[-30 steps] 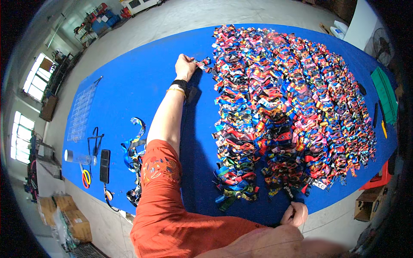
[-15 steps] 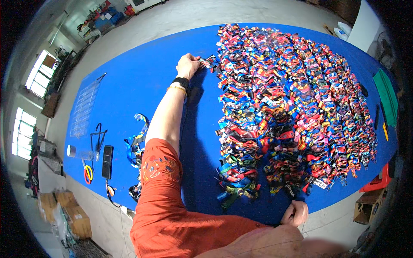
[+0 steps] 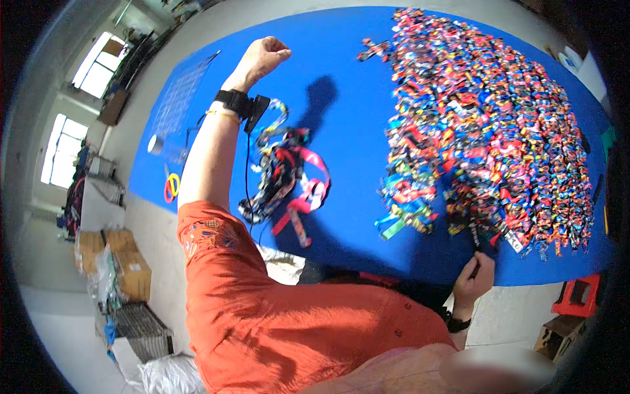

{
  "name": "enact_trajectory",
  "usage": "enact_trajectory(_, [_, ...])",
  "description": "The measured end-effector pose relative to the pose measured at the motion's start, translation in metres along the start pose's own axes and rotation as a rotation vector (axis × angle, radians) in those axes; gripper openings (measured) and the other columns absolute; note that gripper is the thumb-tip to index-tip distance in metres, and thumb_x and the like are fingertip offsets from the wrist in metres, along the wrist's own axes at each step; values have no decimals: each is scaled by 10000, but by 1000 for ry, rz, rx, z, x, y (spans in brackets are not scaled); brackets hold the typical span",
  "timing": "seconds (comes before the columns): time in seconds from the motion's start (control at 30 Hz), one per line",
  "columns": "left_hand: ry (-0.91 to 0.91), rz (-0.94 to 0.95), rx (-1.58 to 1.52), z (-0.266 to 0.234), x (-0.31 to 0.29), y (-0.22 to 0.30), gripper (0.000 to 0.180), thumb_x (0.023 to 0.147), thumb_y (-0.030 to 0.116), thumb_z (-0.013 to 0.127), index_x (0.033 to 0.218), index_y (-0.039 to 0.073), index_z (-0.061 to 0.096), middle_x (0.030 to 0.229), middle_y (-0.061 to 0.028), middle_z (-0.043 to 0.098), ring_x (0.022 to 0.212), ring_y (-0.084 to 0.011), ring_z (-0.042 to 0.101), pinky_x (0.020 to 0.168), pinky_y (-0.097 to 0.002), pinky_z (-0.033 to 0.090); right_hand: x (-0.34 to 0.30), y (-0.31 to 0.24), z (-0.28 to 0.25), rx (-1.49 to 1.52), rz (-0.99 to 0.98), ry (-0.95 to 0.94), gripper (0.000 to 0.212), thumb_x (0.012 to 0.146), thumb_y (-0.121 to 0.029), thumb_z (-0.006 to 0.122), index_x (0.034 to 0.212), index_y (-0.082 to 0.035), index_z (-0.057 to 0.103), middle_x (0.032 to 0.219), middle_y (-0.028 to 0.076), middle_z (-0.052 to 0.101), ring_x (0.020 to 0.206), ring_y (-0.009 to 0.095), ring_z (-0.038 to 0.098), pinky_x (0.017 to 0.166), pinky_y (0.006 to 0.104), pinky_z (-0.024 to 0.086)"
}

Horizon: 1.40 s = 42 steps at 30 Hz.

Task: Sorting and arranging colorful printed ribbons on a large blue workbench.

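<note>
My left hand [image 3: 264, 58] is raised over the far left part of the blue table [image 3: 341, 118]. Its fingers are curled in and nothing shows in them. To its right, a short patterned strap end [image 3: 375, 50] sticks out from the rows of folded, multicoloured straps [image 3: 485, 131]. At the near edge, my right hand [image 3: 474, 279] pinches the end of a black strap [image 3: 477, 240] with pale lettering, at the bottom of one row. A loose heap of patterned straps [image 3: 279, 171], with a pink one [image 3: 318, 177] curling out, lies beside my left forearm.
Scissors [image 3: 172, 187] with red and yellow handles, a white roll [image 3: 155, 144] and a clear gridded sheet [image 3: 180, 98] lie at the table's left. A red stool [image 3: 577, 295] stands off the near right corner. Cardboard boxes [image 3: 125, 262] are on the floor at left.
My left hand has come away from the strap end at the far row and moved left. The view has shifted, showing more of the loose strap heap. My right hand stays at the black strap.
</note>
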<state>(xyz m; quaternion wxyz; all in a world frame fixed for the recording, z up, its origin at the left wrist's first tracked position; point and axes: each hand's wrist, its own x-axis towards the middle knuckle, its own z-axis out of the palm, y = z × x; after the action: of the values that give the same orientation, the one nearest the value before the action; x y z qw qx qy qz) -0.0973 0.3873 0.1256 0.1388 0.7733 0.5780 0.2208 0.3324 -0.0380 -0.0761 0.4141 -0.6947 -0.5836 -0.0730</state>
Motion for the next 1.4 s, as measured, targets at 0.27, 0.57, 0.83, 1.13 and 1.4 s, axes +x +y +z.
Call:
enact_trajectory(0.27, [91,97,133,23,-245,-2,357,899,257,694,1159,26,616,1092,-172,645,988,-309,643,813,-393,515,-9,5,1,-42,44,10,99,914,-16,585,1002,-14,631,883,147,639,743,307,618,637,367,481])
enact_trajectory(0.57, [3,18,275,113,-350,0,601,879,392,672,1383,106,507,1460,-224,417,1378,-427,354,1128,-607,250,-5,-6,3,-167,3,26,103,937,-58,570,1015,-23,628,907,136,633,755,285,612,661,373,490])
enact_trajectory(0.83, [192,-189,519,98,-327,-41,449,858,250,671,1214,-11,588,1402,-240,479,1344,-410,401,1106,-634,264,-6,-9,4,-154,8,56,103,935,-80,571,1008,-25,619,905,133,620,756,298,604,668,388,488])
enact_trajectory(1.13, [176,215,249,162,-300,37,405,862,175,662,1220,11,570,1328,-187,541,1294,-372,465,1082,-578,324,-3,-17,1,-117,-22,98,66,917,-74,581,960,-51,625,873,120,618,746,306,606,661,400,484])
enact_trajectory(1.4, [53,339,136,159,-317,78,174,755,-27,553,921,22,534,850,-149,582,907,-332,606,1083,-576,322,-3,-20,-1,-77,58,103,92,870,-36,596,949,-57,638,838,117,612,705,303,591,650,407,472])
